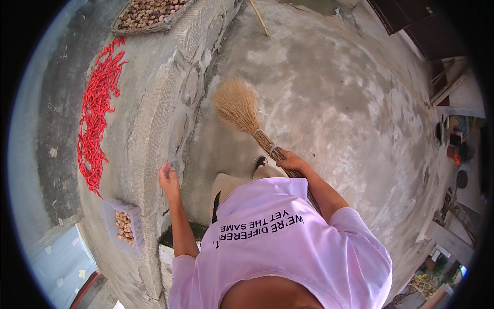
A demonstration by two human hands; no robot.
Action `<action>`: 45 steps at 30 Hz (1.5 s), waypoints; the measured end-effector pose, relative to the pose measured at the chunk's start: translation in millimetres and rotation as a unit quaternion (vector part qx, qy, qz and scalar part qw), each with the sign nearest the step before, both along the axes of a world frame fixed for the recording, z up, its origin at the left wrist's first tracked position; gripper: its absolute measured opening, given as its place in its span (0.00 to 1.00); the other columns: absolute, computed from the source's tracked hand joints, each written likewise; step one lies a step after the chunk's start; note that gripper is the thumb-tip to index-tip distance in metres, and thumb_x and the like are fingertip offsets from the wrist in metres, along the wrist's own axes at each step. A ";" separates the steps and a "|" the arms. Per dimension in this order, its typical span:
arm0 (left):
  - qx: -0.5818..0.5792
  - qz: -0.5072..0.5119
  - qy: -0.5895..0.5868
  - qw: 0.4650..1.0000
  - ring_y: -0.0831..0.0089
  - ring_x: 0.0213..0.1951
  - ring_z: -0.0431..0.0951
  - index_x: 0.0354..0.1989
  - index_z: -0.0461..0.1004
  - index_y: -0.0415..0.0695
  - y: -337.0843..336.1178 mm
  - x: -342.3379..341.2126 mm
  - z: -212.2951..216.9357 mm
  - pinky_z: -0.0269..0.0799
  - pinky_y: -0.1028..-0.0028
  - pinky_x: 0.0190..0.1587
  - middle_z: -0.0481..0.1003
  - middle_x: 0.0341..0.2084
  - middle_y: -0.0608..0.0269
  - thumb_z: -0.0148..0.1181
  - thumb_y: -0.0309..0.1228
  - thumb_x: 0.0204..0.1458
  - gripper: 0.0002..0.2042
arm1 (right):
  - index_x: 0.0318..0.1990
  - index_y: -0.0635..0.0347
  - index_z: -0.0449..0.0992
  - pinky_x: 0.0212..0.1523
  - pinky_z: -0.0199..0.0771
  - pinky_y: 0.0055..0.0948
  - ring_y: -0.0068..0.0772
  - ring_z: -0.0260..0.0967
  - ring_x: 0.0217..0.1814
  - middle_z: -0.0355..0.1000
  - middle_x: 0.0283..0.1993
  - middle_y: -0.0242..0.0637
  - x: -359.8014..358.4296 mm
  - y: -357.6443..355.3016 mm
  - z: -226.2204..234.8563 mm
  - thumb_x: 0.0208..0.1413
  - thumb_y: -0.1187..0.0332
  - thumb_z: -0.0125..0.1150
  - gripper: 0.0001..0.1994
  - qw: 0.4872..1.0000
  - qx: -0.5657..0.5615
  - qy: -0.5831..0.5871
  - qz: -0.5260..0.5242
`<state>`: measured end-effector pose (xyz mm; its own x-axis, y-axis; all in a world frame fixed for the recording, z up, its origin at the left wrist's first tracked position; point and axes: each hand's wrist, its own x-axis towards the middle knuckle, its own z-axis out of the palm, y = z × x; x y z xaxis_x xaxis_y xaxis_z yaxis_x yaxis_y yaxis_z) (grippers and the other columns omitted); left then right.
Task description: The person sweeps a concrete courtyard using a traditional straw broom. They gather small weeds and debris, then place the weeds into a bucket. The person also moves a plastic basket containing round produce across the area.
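Note:
A straw broom slants across my front. Its bristle head is fanned out, up and to the left, and its bound stick handle runs down along my right side. My right hand is closed round the handle just below a tied band. The lower end of the handle passes under my right forearm and beside my shirt. My left hand is raised over the edge of the concrete ledge with nothing in it, its fingers loosely bent.
On the raised concrete ledge at left lie red chili peppers. A wicker tray of walnuts stands beyond them, and a pale plastic crate with walnuts nearer. A thin stick lies far ahead on the concrete floor. Clutter lines the right.

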<state>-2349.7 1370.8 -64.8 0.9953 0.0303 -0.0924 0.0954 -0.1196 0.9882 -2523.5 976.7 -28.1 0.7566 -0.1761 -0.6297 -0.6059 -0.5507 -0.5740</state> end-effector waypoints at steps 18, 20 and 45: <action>-0.051 -0.246 0.110 0.962 0.74 0.36 0.69 0.46 0.62 0.39 -172.7 242.7 -1.2 0.64 0.77 0.38 0.68 0.37 0.57 0.47 0.26 0.46 0.16 | 0.48 0.60 0.62 0.43 0.63 0.33 0.45 0.65 0.44 0.68 0.39 0.50 -46.1 -73.6 -18.6 0.35 0.61 0.55 0.28 0.931 -0.054 0.130 -0.338; -0.066 -0.255 0.104 0.959 0.73 0.37 0.69 0.46 0.62 0.40 -200.1 272.3 11.3 0.64 0.77 0.39 0.68 0.38 0.57 0.47 0.27 0.46 0.16 | 0.48 0.61 0.61 0.43 0.62 0.33 0.45 0.64 0.45 0.68 0.39 0.51 -15.4 -61.7 -2.8 0.36 0.59 0.56 0.28 0.927 -0.096 0.089 -0.351; -0.338 -0.474 0.349 0.734 0.70 0.35 0.67 0.40 0.60 0.42 -811.0 296.3 244.1 0.65 0.70 0.39 0.65 0.30 0.63 0.60 0.39 0.41 0.22 | 0.54 0.65 0.55 0.49 0.58 0.32 0.48 0.59 0.51 0.60 0.49 0.52 373.9 -450.6 271.4 0.38 0.69 0.55 0.31 0.900 -0.092 -0.312 -0.290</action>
<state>-2053.5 559.7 179.3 0.2419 -0.9335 -0.2648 0.7977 0.0360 0.6019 -2149.6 526.2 243.3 0.6995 -0.7138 -0.0341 -0.4138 -0.3658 -0.8336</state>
